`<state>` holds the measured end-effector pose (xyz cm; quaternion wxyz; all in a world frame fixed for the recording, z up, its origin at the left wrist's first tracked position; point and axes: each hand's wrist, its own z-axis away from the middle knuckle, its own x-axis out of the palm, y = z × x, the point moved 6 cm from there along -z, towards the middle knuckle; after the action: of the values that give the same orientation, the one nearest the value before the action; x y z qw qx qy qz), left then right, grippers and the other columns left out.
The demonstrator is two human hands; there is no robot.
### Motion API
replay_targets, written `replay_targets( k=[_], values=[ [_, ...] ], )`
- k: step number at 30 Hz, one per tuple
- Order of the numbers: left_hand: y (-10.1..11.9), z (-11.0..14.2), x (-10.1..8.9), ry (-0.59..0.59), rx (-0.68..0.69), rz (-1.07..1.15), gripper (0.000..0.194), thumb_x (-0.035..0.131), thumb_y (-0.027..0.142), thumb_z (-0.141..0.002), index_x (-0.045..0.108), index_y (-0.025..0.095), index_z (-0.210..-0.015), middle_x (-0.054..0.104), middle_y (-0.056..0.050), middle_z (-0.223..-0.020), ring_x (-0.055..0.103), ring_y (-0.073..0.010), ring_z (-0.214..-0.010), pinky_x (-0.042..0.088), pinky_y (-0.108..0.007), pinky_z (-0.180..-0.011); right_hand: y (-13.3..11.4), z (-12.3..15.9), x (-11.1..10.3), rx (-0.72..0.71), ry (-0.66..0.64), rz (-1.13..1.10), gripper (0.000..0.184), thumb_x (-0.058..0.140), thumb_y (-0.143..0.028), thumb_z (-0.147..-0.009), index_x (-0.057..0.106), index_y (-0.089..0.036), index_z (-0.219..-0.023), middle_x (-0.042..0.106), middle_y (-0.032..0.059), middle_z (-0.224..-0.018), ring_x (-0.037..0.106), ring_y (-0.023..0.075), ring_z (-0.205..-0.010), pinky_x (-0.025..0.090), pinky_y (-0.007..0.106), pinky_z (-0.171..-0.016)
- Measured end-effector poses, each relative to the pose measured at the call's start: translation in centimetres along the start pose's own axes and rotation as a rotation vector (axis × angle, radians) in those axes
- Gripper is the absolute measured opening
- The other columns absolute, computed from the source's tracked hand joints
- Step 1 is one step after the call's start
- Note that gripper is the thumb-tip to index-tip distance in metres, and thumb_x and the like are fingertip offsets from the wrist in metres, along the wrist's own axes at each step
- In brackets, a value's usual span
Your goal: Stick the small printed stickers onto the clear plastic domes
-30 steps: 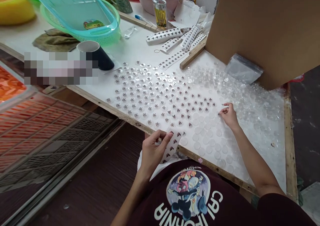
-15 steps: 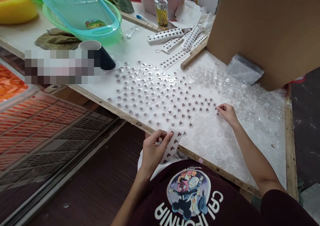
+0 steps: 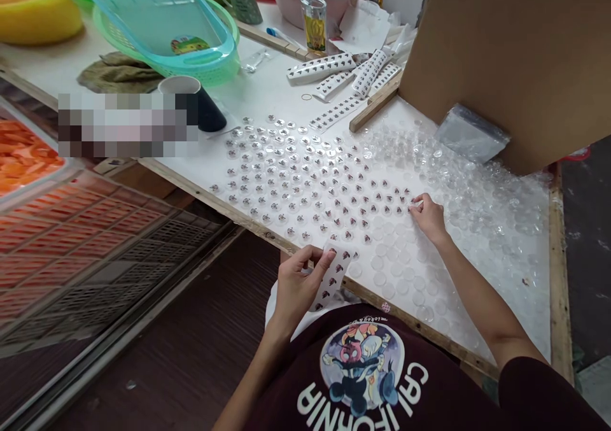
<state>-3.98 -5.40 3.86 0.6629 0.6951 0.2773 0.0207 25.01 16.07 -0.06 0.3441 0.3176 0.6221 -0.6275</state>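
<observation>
My left hand [image 3: 301,284] pinches a white sticker sheet [image 3: 335,278] printed with small dark pictures, held over the table's front edge. My right hand [image 3: 428,218] is closed, thumb and forefinger pinched at the right end of the rows of stickered discs. A small dark-printed sticker [image 3: 413,202] shows at its fingertips; the fingers partly hide it. Clear round discs with stickers [image 3: 300,183] lie in rows left of this hand. Plain clear discs [image 3: 401,268] are spread below and beside it.
Loose clear discs [image 3: 482,189] heap at the right, by a plastic bag [image 3: 472,133] and a cardboard panel [image 3: 506,49]. Rolled sticker sheets [image 3: 322,69] and a wooden strip [image 3: 375,107] lie behind. A dark cup [image 3: 210,109], green basket [image 3: 214,68] and glass [image 3: 314,27] stand farther back.
My right hand has moved slightly left to the end of the stickered rows, and its spread fingers have drawn together. My left hand keeps holding the sheet. The view has shifted slightly.
</observation>
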Motion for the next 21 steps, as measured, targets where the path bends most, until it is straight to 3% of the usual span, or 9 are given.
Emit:
replay_targets(
  k=[3,5,7,9,11,14,16,19,21],
  values=[
    [0.2,-0.1,0.3,0.000,0.001,0.011,0.031,0.066,0.036,-0.086,0.056,0.019,-0.061,0.046,0.005,-0.056,0.039,-0.0106,-0.056,0.035,-0.023,-0.056,-2.1,1.7,-1.0,-0.069,0.092,-0.019,0.020,0.062,-0.026,-0.081,0.059,-0.021,-0.101,0.060,-0.0029,-0.070,0.059,0.0190,-0.070,0.039,0.043,-0.095],
    [0.3,-0.1,0.6,0.010,-0.007,0.030,0.032,0.066,0.035,-0.086,0.055,0.019,-0.060,0.046,0.005,-0.056,0.038,-0.0103,-0.056,0.035,-0.023,-0.056,-4.6,4.2,-0.8,-0.164,0.050,-0.174,0.018,0.061,-0.035,-0.087,0.061,-0.021,-0.100,0.066,0.0020,-0.079,0.060,0.0196,-0.073,0.044,0.039,-0.087],
    [0.4,0.0,0.9,0.021,-0.023,0.049,0.033,0.066,0.035,-0.086,0.053,0.019,-0.059,0.046,0.005,-0.056,0.039,-0.0102,-0.056,0.035,-0.023,-0.056,-7.8,7.7,0.8,-0.293,-0.153,-0.370,0.024,0.061,-0.045,-0.091,0.065,-0.023,-0.101,0.070,0.0052,-0.089,0.063,0.0204,-0.080,0.047,0.035,-0.080],
    [0.6,0.1,1.1,0.019,-0.039,0.060,0.034,0.066,0.035,-0.086,0.053,0.019,-0.059,0.048,0.005,-0.055,0.039,-0.0102,-0.055,0.035,-0.023,-0.055,-10.7,11.3,2.6,-0.372,-0.368,-0.482,0.027,0.068,-0.044,-0.088,0.066,-0.024,-0.106,0.072,0.0040,-0.098,0.064,0.0193,-0.085,0.048,0.034,-0.081],
    [0.5,0.1,1.3,-0.002,-0.054,0.067,0.031,0.066,0.036,-0.086,0.057,0.019,-0.061,0.052,0.004,-0.057,0.042,-0.0106,-0.056,0.037,-0.023,-0.056,-12.2,13.5,3.6,-0.370,-0.425,-0.557,0.019,0.070,-0.040,-0.086,0.067,-0.024,-0.095,0.071,0.0017,-0.090,0.063,0.0178,-0.081,0.048,0.032,-0.077],
    [0.1,0.2,1.3,-0.022,-0.097,0.106,0.018,0.068,0.036,-0.085,0.069,0.019,-0.081,0.064,0.001,-0.069,0.053,-0.0129,-0.064,0.044,-0.024,-0.063,-12.6,14.2,4.1,-0.321,-0.421,-0.619,0.013,0.067,-0.035,-0.086,0.066,-0.022,-0.083,0.068,-0.0004,-0.079,0.060,0.0160,-0.074,0.046,0.030,-0.073],
    [-0.2,0.3,1.2,-0.030,-0.125,0.158,0.021,0.070,0.037,-0.084,0.072,0.019,-0.094,0.070,-0.001,-0.081,0.060,-0.0153,-0.074,0.047,-0.025,-0.069,-12.5,14.0,4.3,-0.318,-0.447,-0.621,0.012,0.067,-0.034,-0.086,0.067,-0.022,-0.082,0.068,-0.0007,-0.078,0.059,0.0158,-0.074,0.046,0.030,-0.073],
    [-0.2,0.4,1.2,-0.053,-0.131,0.187,0.019,0.069,0.036,-0.084,0.071,0.018,-0.088,0.070,-0.002,-0.078,0.059,-0.0150,-0.071,0.047,-0.025,-0.066,-12.4,14.0,4.3,-0.337,-0.465,-0.596,0.013,0.064,-0.033,-0.089,0.068,-0.022,-0.084,0.069,-0.0003,-0.078,0.060,0.0167,-0.076,0.046,0.031,-0.074],
    [0.0,0.4,1.1,-0.051,-0.125,0.169,0.018,0.068,0.035,-0.084,0.070,0.018,-0.079,0.065,0.001,-0.068,0.052,-0.0130,-0.062,0.043,-0.023,-0.059,-12.3,14.2,4.0,-0.348,-0.410,-0.577,0.010,0.064,-0.032,-0.090,0.070,-0.023,-0.090,0.071,0.0004,-0.082,0.061,0.0174,-0.077,0.046,0.032,-0.075]
  ],
)
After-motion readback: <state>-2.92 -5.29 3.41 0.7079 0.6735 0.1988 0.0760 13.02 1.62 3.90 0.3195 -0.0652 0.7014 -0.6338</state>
